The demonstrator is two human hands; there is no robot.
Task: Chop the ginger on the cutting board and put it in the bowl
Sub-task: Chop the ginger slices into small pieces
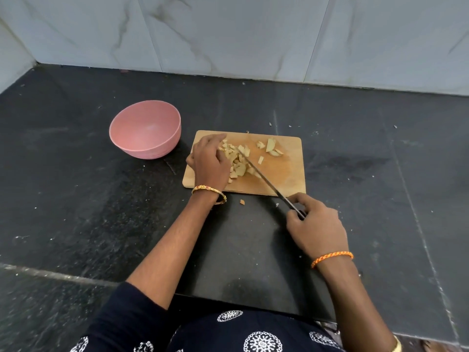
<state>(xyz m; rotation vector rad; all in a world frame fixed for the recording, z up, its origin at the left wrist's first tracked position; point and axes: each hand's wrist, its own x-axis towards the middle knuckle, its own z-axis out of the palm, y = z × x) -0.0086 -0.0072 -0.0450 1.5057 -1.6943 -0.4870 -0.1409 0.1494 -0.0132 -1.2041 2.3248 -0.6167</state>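
A wooden cutting board [289, 171] lies on the dark counter with a heap of pale chopped ginger [239, 162] on its left half and a few larger pieces [271, 147] further right. My left hand [210, 161] rests on the board with its fingers curved against the left side of the heap. My right hand [316, 226] grips the handle of a long knife [264, 177], just off the board's near right corner. The blade slants up and left, its tip in the heap. An empty pink bowl [145, 128] stands left of the board.
One ginger scrap [242, 202] lies on the counter just in front of the board. The black stone counter [76, 186] runs back to a marble-tiled wall [228, 34]. Small crumbs dot the counter behind the board.
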